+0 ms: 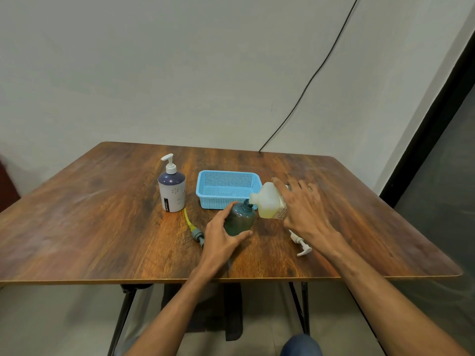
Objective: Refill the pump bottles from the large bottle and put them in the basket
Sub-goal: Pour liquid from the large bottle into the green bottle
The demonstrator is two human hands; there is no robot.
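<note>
Brown wood-grain table (102, 227) fills the middle of the frame. Just right of centre, the left hand (222, 237) curls round an upright dark green bottle (240, 218) with an open neck. The right hand (305, 211) grips the large pale bottle (270, 201), tipped so its mouth meets that neck. The blue basket (218, 201) sits close behind both. Left of it stands a white-and-purple pump bottle (171, 191). A grey pump with a yellow tube (197, 234) lies beside the left hand, and a white pump (302, 246) lies below the right wrist. Bare wood stretches towards the left edge and the near edge. A black cable (308, 83) crosses the wall at upper right.
</note>
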